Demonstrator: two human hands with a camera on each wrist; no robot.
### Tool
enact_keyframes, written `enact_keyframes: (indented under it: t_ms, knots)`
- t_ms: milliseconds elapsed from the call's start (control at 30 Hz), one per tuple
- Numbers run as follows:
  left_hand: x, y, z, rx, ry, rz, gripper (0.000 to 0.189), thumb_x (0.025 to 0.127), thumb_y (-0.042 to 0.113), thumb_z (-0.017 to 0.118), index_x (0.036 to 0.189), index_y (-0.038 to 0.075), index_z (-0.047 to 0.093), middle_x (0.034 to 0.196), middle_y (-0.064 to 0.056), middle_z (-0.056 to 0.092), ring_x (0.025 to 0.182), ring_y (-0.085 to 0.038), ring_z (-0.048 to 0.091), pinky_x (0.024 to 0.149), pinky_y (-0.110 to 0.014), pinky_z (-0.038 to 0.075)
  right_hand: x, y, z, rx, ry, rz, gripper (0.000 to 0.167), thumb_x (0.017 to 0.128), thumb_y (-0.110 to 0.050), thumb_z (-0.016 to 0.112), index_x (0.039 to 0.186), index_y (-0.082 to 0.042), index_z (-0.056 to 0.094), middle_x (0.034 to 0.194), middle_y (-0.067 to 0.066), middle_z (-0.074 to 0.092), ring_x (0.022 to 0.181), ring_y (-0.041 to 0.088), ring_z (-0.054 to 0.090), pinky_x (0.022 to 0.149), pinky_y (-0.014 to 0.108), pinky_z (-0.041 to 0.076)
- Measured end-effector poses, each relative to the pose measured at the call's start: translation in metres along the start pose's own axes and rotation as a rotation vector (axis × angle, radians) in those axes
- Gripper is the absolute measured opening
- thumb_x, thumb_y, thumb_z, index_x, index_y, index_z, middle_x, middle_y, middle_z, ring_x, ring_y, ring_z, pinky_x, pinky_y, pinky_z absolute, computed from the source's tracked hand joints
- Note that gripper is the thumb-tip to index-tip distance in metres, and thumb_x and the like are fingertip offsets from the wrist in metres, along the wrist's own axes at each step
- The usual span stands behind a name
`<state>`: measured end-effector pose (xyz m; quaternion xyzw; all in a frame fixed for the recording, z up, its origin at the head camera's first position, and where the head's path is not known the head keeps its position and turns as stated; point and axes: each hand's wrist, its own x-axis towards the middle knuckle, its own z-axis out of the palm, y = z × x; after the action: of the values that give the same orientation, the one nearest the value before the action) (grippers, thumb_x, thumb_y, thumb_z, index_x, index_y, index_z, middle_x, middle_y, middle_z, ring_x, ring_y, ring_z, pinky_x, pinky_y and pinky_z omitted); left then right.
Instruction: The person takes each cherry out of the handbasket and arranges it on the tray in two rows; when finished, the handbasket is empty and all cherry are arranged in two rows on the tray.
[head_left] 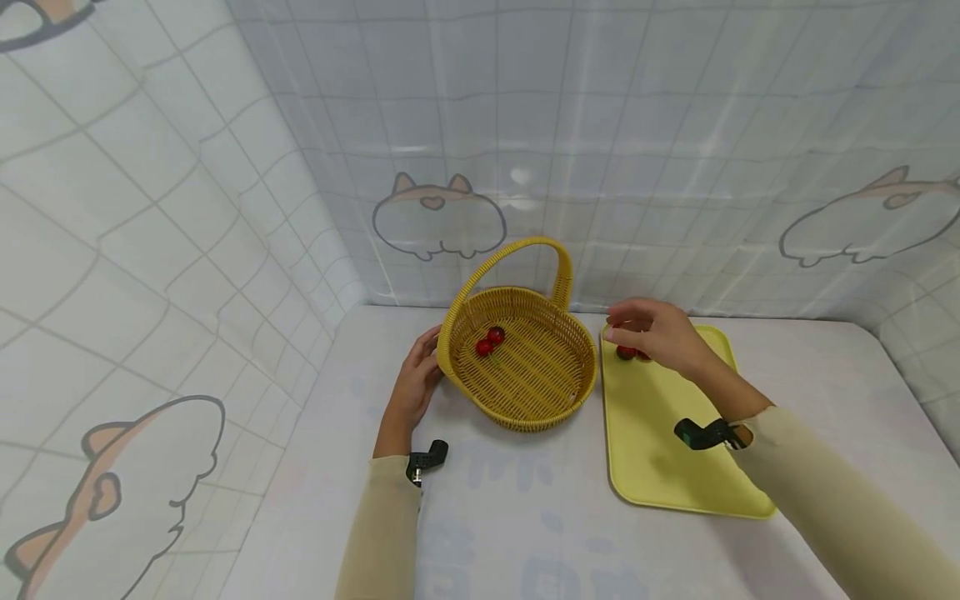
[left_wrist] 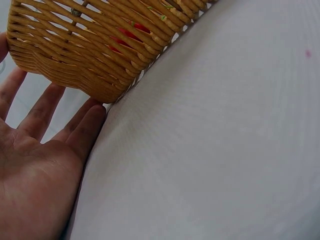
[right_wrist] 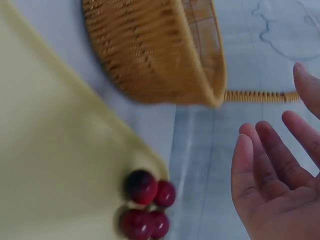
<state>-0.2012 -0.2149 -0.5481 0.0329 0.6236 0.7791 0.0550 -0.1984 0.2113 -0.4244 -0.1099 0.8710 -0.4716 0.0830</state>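
Observation:
A yellow wicker basket [head_left: 525, 421] with a tall arched handle stands on the table, two red cherries [head_left: 490, 342] lying inside at its left. My left hand [head_left: 417, 379] is at the basket's left side; in the left wrist view its spread fingers [left_wrist: 42, 112] touch the woven wall. Over the far left corner of the yellow tray [head_left: 667, 450], my right hand [head_left: 667, 337] hovers with fingers loosely bent and nothing between them. Beneath it several dark red cherries [right_wrist: 141, 187] are grouped in the tray corner, partly hidden by the hand in the head view.
The white table [head_left: 510, 517] meets a tiled-pattern wall covering [head_left: 637, 167] with cartoon animal drawings just behind the basket. Similar covering rises on the left side. Basket and tray stand side by side with a narrow gap. Both wrists wear small black cameras [head_left: 701, 434].

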Motion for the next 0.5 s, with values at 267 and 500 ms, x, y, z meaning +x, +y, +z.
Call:
enact_keyframes:
  t_ms: [267, 500]
  knots:
    - [0.000, -0.003, -0.001, 0.003, 0.000, 0.007, 0.053, 0.100, 0.026, 0.064, 0.150, 0.027, 0.048, 0.159, 0.001, 0.042, 0.144, -0.026, 0.046, 0.117, -0.040, 0.040, 0.015, -0.023, 0.025, -0.039, -0.062, -0.090, 0.051, 0.089, -0.042, 0.079, 0.130, -0.016, 0.067, 0.128, 0.011, 0.070, 0.110, 0.026, 0.070, 0.079, 0.036, 0.057]
    - [0.000, -0.004, -0.002, 0.000, -0.001, 0.019, 0.052, 0.101, 0.023, 0.063, 0.150, 0.026, 0.049, 0.159, -0.001, 0.043, 0.143, -0.027, 0.046, 0.114, -0.036, 0.043, 0.030, -0.039, 0.045, -0.095, -0.098, -0.165, 0.051, 0.088, -0.043, 0.079, 0.131, -0.018, 0.067, 0.129, 0.011, 0.069, 0.115, 0.029, 0.067, 0.095, 0.047, 0.056]
